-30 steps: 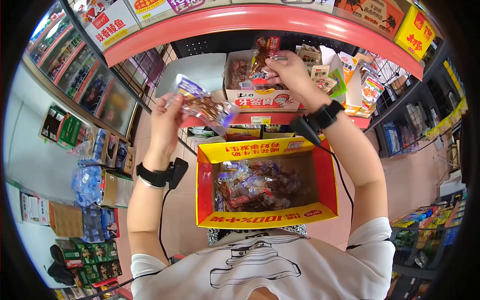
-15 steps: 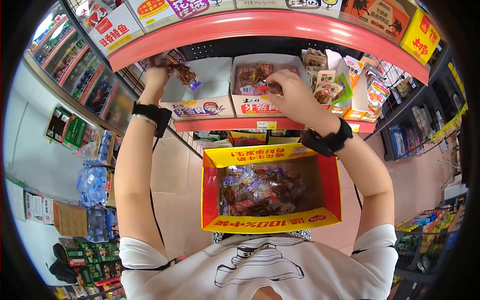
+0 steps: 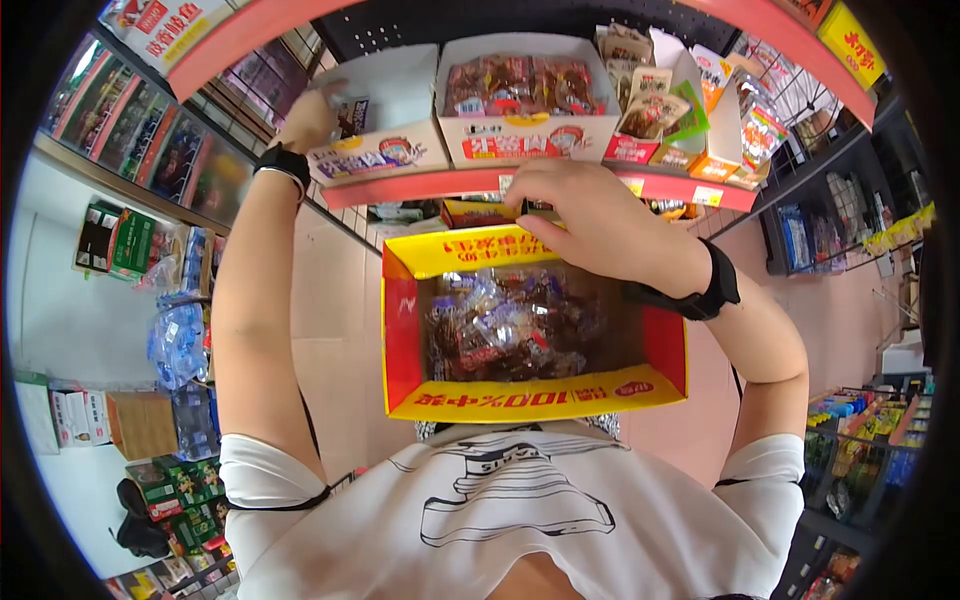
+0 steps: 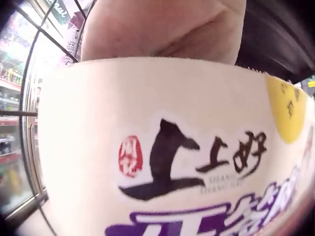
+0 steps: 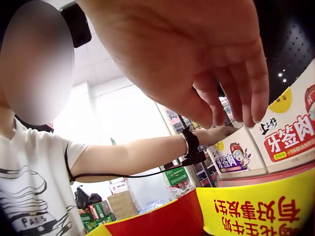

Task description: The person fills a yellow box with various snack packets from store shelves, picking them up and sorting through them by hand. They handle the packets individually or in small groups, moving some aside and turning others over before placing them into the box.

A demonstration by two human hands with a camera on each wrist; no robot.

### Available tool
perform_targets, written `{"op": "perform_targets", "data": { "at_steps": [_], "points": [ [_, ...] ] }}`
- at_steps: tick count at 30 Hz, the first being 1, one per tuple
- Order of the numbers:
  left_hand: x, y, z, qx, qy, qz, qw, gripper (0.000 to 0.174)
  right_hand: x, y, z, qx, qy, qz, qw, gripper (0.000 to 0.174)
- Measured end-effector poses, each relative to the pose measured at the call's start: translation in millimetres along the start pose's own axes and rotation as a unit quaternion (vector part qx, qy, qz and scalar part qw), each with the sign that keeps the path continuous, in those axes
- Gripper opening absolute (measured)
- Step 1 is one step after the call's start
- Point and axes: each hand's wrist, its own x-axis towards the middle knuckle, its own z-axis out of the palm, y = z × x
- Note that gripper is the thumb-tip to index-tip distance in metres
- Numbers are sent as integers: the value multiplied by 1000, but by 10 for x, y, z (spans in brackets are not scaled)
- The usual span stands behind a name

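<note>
My left hand [image 3: 308, 118] reaches into the left end of a white shelf box with purple lettering [image 3: 385, 155]. A dark snack packet [image 3: 350, 117] lies beside its fingers in that box; whether the fingers hold it I cannot tell. In the left wrist view, the palm [image 4: 162, 29] shows behind the box's front wall, its fingers hidden. My right hand [image 3: 585, 215] hovers over the far edge of a yellow and red carton [image 3: 540, 400], fingers loosely bent with nothing in them. Clear and purple snack packets [image 3: 505, 320] lie inside the carton. A red-lettered box [image 3: 530, 140] holds several brown meat packets [image 3: 520, 85].
More snack boxes with upright pouches [image 3: 655, 105] stand on the shelf's right side. A red shelf edge [image 3: 440, 185] runs in front of the boxes. Wire mesh [image 3: 255, 95] borders the left side. Stacked goods [image 3: 180, 340] stand at left on the floor side.
My left hand went from holding a packet above the carton to down inside the left shelf box. The right hand released its packet into the red-lettered box and drew back over the carton.
</note>
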Motion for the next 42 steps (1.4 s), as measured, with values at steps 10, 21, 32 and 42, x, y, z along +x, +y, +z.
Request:
{"op": "perform_targets", "data": {
  "at_steps": [10,21,32,42],
  "points": [
    [-743,1171,-417,-326,-159,129,923,22,-108,-8,441,-47,-414,26,909,22],
    [-1441,1929,-284,-118,-436,234,861,26,-142,5,1129,-78,-519,-58,849,12],
    [-1524,1782,1193,35,-469,427,772,18,-182,66,687,-167,-521,45,836,15],
    [-1720,1176,3047,81,-556,498,660,15,-290,171,935,-117,-465,-15,878,15]
  ]
}}
